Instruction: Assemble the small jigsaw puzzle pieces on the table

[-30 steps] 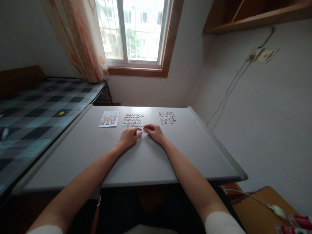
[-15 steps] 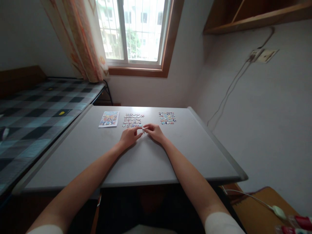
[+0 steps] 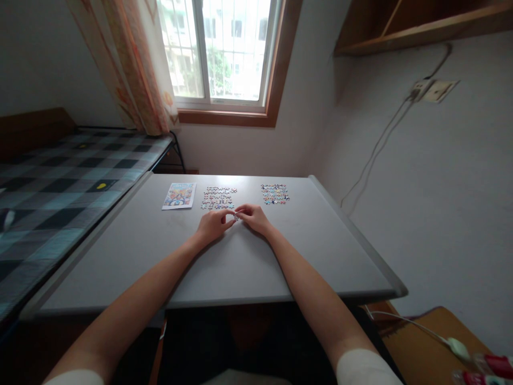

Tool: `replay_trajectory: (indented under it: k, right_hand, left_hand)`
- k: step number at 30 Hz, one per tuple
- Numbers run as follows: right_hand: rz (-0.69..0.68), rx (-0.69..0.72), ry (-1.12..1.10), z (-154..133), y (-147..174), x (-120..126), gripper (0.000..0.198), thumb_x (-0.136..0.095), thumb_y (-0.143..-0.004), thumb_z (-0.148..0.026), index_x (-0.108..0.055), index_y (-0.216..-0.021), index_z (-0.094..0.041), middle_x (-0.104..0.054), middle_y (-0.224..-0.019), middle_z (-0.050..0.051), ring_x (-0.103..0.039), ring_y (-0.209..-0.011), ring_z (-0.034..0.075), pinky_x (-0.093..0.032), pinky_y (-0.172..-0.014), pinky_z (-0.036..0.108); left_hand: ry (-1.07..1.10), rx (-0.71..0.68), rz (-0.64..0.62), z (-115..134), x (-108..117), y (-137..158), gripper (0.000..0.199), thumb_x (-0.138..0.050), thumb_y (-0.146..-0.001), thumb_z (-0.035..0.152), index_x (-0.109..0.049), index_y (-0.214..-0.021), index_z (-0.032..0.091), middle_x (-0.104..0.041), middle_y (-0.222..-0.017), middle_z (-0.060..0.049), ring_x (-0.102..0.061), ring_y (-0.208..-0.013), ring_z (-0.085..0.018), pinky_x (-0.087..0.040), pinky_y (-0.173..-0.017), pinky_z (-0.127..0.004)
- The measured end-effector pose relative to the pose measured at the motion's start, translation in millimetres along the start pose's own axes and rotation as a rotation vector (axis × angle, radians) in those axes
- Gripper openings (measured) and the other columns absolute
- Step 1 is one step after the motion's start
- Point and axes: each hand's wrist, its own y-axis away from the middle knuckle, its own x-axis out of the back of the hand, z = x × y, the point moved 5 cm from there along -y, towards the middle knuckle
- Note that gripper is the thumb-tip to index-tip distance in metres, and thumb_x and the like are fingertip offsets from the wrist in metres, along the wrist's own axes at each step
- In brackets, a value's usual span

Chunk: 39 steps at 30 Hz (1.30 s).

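My left hand point(image 3: 214, 223) and my right hand point(image 3: 254, 217) meet above the middle of the white table point(image 3: 240, 267). Between their fingertips is a small puzzle piece point(image 3: 236, 216), pinched from both sides and partly hidden by the fingers. Just beyond my left hand, rows of loose puzzle pieces point(image 3: 217, 197) lie on the tabletop. A second group of puzzle pieces point(image 3: 274, 194) lies farther right, past my right hand. To the left of the rows is a printed picture sheet point(image 3: 179, 196) with colourful figures.
A bed with a checked cover point(image 3: 80, 171) stands along the table's left side. At the lower right is a wooden stool or stand point(image 3: 433, 337) with a white plug and cable point(image 3: 457, 348). A wooden shelf point(image 3: 425, 32) hangs on the right wall above cables and a socket point(image 3: 438, 91).
My left fingertips have closed in slightly towards the right ones at the puzzle piece. The arms and the rows of pieces stay where they were.
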Motion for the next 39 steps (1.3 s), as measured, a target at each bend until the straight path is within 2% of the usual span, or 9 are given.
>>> replay_trajectory:
  k: [14,25,33,39]
  right_hand:
    - [-0.027,0.041,0.041,1.1,-0.4,-1.3,0.023,-0.057,-0.076,-0.024,-0.067,-0.093,-0.013,-0.068,-0.073,0.004,-0.062,-0.068,0.013,-0.048,-0.068,0.025]
    - [-0.047,0.040,0.124,-1.9,1.3,-2.3,0.029,-0.058,-0.075,-0.027,-0.067,-0.099,-0.014,-0.063,-0.066,0.000,-0.053,-0.058,0.010,-0.042,-0.057,0.022]
    - [-0.052,0.044,0.121,-2.4,1.2,-2.7,0.026,-0.054,-0.077,-0.021,-0.068,-0.098,-0.014,-0.068,-0.074,0.003,-0.060,-0.068,0.012,-0.047,-0.068,0.025]
    - [-0.055,0.051,0.096,-2.0,0.5,-3.5,0.024,-0.054,-0.079,-0.025,-0.068,-0.096,-0.014,-0.069,-0.075,0.003,-0.063,-0.070,0.013,-0.048,-0.069,0.025]
  left_hand:
    - [-0.018,0.059,0.081,-1.4,4.7,0.7,0.034,-0.051,-0.083,0.047,-0.068,-0.104,0.027,-0.062,-0.060,0.002,-0.055,-0.055,-0.013,-0.034,-0.055,-0.024]
    - [0.003,0.055,0.069,-1.4,3.7,0.7,0.034,-0.049,-0.083,0.046,-0.068,-0.104,0.027,-0.062,-0.060,0.002,-0.055,-0.056,-0.013,-0.036,-0.057,-0.023]
    - [0.012,0.049,0.071,-0.8,4.2,0.9,0.035,-0.049,-0.083,0.047,-0.068,-0.104,0.026,-0.062,-0.059,0.002,-0.054,-0.055,-0.013,-0.034,-0.055,-0.023]
    - [-0.006,0.063,0.057,0.6,4.5,1.0,0.035,-0.049,-0.083,0.046,-0.068,-0.105,0.027,-0.062,-0.060,0.001,-0.055,-0.056,-0.013,-0.034,-0.054,-0.023]
